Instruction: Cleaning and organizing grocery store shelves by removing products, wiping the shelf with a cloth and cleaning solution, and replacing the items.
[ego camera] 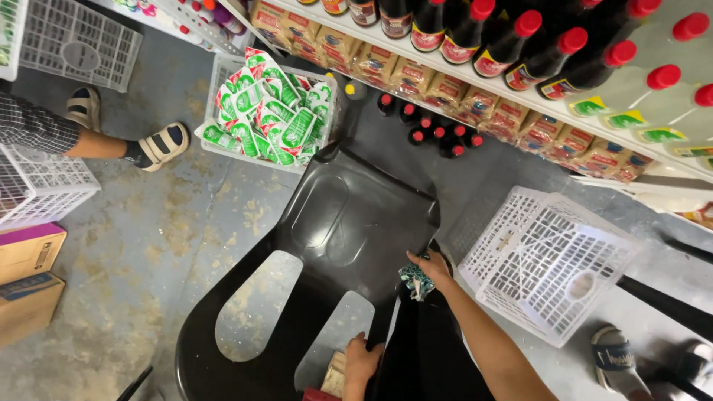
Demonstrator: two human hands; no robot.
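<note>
Head view looking down at a black plastic chair (349, 223) on a grey concrete floor (148, 238). Right hand (429, 267) is at the chair's right edge, fingers curled shut around a small crumpled teal-patterned cloth (416, 282) just under the palm, touching the chair edge. Left hand (362, 362) sits low at the near edge of the frame, fingers bent over the chair's rim near a tan box-like object (336, 375); how tightly it grips, cannot tell. Far left of the chair is a white basket of green and white sachets (267, 111). An upturned empty white crate (546, 260) lies right of the chair. Far right are shelves with red-capped dark bottles (512, 44) and brown packets (445, 89). Another person's sandalled foot (160, 145) is at far left, and cardboard boxes (30, 282) sit near left.
</note>
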